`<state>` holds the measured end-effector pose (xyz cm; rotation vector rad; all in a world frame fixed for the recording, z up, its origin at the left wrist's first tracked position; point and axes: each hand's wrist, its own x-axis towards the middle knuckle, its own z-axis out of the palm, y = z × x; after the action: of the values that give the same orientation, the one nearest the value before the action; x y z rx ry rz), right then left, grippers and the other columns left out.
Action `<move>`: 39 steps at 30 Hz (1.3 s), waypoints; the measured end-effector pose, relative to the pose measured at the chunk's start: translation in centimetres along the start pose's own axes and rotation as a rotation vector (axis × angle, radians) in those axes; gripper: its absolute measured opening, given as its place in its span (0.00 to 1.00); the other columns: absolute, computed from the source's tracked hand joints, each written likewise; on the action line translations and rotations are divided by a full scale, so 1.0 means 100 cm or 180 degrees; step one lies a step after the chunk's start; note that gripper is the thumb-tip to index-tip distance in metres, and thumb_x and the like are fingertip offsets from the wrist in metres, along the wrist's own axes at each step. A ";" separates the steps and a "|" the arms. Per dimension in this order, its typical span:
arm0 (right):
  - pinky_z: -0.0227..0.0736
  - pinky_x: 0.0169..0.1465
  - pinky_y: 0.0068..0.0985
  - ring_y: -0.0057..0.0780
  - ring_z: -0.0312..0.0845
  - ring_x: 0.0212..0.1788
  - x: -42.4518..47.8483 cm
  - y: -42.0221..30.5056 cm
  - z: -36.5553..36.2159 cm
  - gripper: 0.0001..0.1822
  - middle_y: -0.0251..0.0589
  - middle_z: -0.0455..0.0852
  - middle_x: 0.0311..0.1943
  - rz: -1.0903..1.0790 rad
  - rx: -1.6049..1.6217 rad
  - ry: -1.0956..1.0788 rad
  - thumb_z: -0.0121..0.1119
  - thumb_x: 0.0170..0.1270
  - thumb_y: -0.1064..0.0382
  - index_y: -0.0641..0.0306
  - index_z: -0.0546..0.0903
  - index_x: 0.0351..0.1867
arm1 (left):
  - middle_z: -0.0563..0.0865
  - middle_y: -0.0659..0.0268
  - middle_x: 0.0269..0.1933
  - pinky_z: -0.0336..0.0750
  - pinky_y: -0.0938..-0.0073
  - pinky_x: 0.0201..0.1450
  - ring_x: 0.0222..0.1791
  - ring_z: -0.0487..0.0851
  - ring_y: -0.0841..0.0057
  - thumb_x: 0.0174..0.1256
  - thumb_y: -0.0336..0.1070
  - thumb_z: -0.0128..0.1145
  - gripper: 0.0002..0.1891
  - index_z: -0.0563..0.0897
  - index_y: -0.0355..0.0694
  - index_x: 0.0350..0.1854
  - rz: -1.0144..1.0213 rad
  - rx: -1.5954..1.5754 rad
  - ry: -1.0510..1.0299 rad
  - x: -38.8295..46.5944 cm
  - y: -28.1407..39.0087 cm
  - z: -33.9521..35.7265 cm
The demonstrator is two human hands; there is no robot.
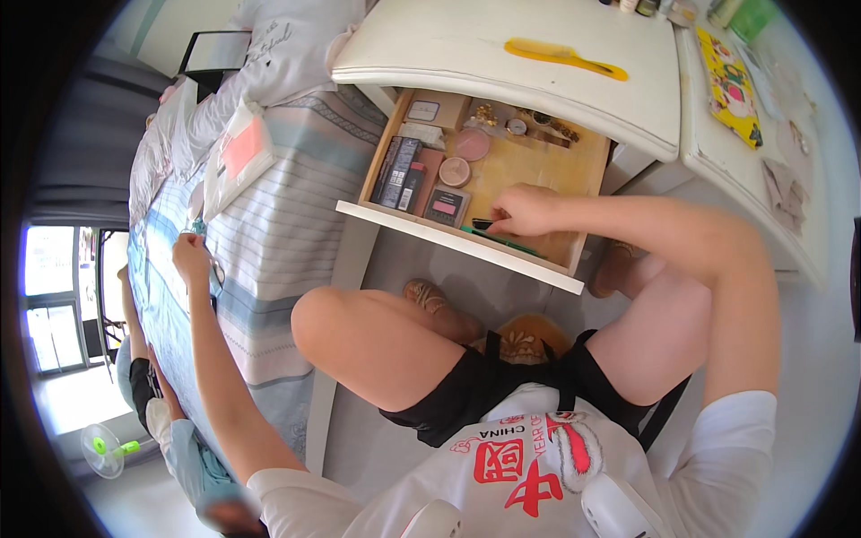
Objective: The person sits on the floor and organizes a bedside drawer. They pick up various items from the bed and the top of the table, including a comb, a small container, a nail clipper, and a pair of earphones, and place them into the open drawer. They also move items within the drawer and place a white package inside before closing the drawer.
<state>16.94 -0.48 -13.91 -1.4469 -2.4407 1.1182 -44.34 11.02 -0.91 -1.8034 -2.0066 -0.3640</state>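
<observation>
My right hand (521, 210) reaches into the open wooden drawer (464, 249), its fingers on a small black item (481, 223) beside a green slim item (504, 240) near the drawer's front. Whether it grips the black item cannot be told. Left of this hand lie a square compact with a pink pan (446, 206), a round powder compact (455, 172), a pink round case (473, 144) and dark boxes (397, 171). Watches (516, 126) and gold-coloured jewellery (483, 116) sit at the back. Over the bed, my left hand (192, 259) pinches a small teal item (197, 226); eyeglasses (217, 274) lie close by.
A yellow comb (566, 58) lies on the white tabletop (430, 47) above the drawer. On the bed (289, 181) stands a white box with pink contents (239, 155). Another person (202, 457) is beyond the bed, near a fan (102, 449).
</observation>
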 end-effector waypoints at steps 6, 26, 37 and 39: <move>0.76 0.38 0.26 0.28 0.81 0.33 -0.007 0.040 -0.046 0.21 0.41 0.86 0.35 0.0511 0.0621 0.0261 0.59 0.63 0.48 0.64 0.81 0.46 | 0.84 0.65 0.37 0.75 0.81 0.43 0.37 0.80 0.82 0.65 0.33 0.58 0.11 0.81 0.32 0.45 -0.0022 -0.3162 -0.0695 -0.028 0.243 -0.113; 0.78 0.25 0.19 0.23 0.84 0.26 -0.005 0.039 -0.019 0.06 0.40 0.86 0.27 0.1223 0.2328 -0.0075 0.59 0.62 0.69 0.72 0.82 0.33 | 0.86 0.64 0.44 0.76 0.81 0.49 0.43 0.83 0.80 0.62 0.26 0.61 0.11 0.82 0.32 0.47 0.0986 -0.3822 -0.1390 -0.070 0.396 -0.040; 0.73 0.23 0.22 0.20 0.80 0.20 0.001 0.029 -0.009 0.09 0.37 0.86 0.23 0.1193 0.1857 -0.0199 0.56 0.65 0.66 0.68 0.83 0.30 | 0.87 0.65 0.39 0.75 0.82 0.44 0.41 0.84 0.82 0.64 0.33 0.60 0.11 0.84 0.33 0.45 -0.0067 -0.3725 -0.1304 -0.064 0.300 -0.023; 0.73 0.24 0.22 0.20 0.79 0.19 -0.001 0.028 -0.010 0.09 0.37 0.86 0.23 0.1150 0.1802 -0.0163 0.56 0.65 0.66 0.69 0.83 0.30 | 0.87 0.64 0.39 0.76 0.81 0.44 0.42 0.84 0.81 0.64 0.33 0.60 0.11 0.84 0.33 0.46 -0.0128 -0.3660 -0.1341 -0.067 0.292 -0.025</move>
<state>19.37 0.77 -14.93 -1.6861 -1.6950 1.7478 -14.64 7.67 -4.25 -2.6314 -2.3019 -1.4950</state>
